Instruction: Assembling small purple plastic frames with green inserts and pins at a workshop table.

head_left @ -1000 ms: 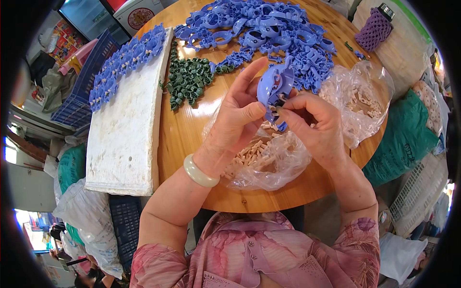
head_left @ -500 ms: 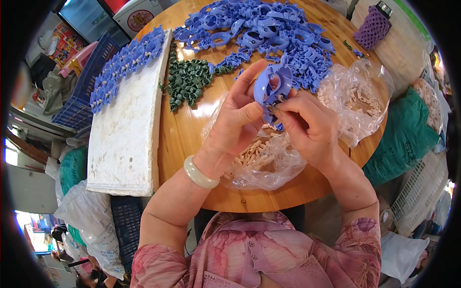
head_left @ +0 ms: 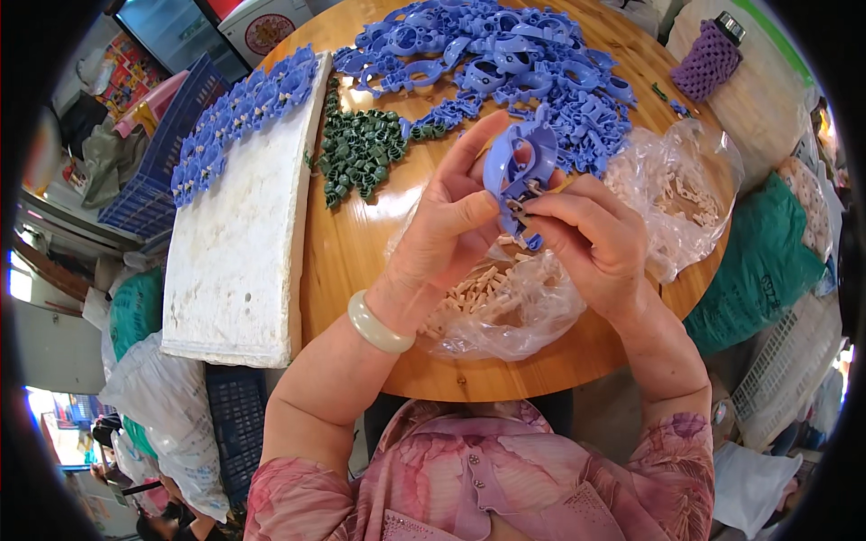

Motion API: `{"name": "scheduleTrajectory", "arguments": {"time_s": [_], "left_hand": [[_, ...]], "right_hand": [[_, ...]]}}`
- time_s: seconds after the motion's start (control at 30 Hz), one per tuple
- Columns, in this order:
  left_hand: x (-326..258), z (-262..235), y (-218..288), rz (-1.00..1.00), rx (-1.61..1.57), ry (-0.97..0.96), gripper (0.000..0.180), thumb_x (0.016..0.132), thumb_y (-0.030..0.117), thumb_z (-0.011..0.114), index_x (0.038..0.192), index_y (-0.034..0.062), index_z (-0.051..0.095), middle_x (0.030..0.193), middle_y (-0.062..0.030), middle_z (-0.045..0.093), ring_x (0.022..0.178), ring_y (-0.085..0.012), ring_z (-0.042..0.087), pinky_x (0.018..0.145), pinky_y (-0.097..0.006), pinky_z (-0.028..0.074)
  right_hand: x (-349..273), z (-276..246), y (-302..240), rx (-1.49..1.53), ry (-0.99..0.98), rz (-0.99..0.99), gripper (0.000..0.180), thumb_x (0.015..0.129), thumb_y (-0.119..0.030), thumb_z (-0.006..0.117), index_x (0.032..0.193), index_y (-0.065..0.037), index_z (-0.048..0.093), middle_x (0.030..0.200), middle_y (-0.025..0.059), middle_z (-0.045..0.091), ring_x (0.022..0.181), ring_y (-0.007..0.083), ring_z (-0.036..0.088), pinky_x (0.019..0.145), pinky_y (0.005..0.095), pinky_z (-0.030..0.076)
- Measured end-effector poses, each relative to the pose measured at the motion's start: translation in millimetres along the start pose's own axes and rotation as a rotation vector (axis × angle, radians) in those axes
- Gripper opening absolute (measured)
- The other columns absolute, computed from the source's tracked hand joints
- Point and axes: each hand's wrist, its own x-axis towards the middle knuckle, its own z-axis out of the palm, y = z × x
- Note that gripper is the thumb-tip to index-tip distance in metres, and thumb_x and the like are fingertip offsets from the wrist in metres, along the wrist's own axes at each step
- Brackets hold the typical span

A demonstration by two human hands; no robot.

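A blue plastic part [head_left: 505,169] with a ring-shaped opening is held above the table. My left hand [head_left: 444,225] grips its left side between thumb and fingers, index finger stretched up behind it. At the part's lower right edge, my right hand [head_left: 597,233] is closed in a pinch. Whatever lies between those fingertips is too small to make out. Small pale and dark details show on the part beside the pinch. Below both hands sits an open clear plastic bag [head_left: 519,329] with many small beige pegs [head_left: 478,287].
Blue parts [head_left: 505,68] are heaped at the table's far side, beside small dark green pieces [head_left: 361,153]. A white foam board [head_left: 239,257] at left carries rows of blue parts [head_left: 244,113]. Another clear bag [head_left: 658,243] of beige pieces and a purple-covered bottle [head_left: 706,68] are at right.
The blue part has turned slightly in my left hand, showing more of its opening. My right hand has shifted a little right and down, still pinching at the part's edge.
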Motion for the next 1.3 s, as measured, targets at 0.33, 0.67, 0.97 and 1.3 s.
{"name": "scheduleTrajectory", "arguments": {"time_s": [0.33, 0.67, 0.97, 1.3], "left_hand": [[0, 7, -2, -0.001, 0.129, 0.003, 0.092, 0.068, 0.022, 0.078, 0.140, 0.0064, 0.023, 0.124, -0.0085, 0.050, 0.117, -0.0235, 0.047, 0.100, -0.036, 0.036], [-2, 8, -3, 0.019, 0.153, 0.017, 0.090, 0.068, 0.017, 0.078, 0.140, 0.0088, 0.025, 0.120, -0.0065, 0.052, 0.116, -0.0221, 0.048, 0.099, -0.036, 0.038], [-1, 4, -3, 0.004, 0.132, 0.026, 0.088, 0.069, 0.021, 0.077, 0.139, 0.0081, 0.026, 0.122, -0.0067, 0.051, 0.115, -0.0213, 0.048, 0.099, -0.036, 0.038], [0, -4, 0, -0.098, -0.125, 0.021, 0.077, 0.073, 0.015, 0.074, 0.136, 0.0096, 0.030, 0.119, -0.0085, 0.051, 0.110, -0.0317, 0.053, 0.092, -0.049, 0.046]], "right_hand": [[-4, 2, -7, 0.113, 0.031, 0.183, 0.013, 0.073, 0.001, 0.068, 0.084, -0.002, 0.063, 0.076, 0.0066, 0.057, 0.064, 0.0172, 0.057, 0.055, 0.0257, 0.045], [-4, 2, -10, 0.144, -0.006, 0.320, 0.010, 0.074, 0.001, 0.067, 0.083, -0.001, 0.062, 0.076, 0.0067, 0.057, 0.064, 0.0171, 0.057, 0.055, 0.0261, 0.045], [0, 1, -1, 0.069, -0.016, 0.082, 0.013, 0.072, 0.001, 0.068, 0.083, -0.004, 0.062, 0.077, 0.0077, 0.059, 0.065, 0.0229, 0.059, 0.054, 0.0283, 0.045], [5, -14, 4, 0.257, 0.089, 0.239, 0.007, 0.079, 0.004, 0.064, 0.084, 0.000, 0.060, 0.075, 0.0034, 0.055, 0.060, 0.0070, 0.054, 0.050, 0.0178, 0.040]]}}
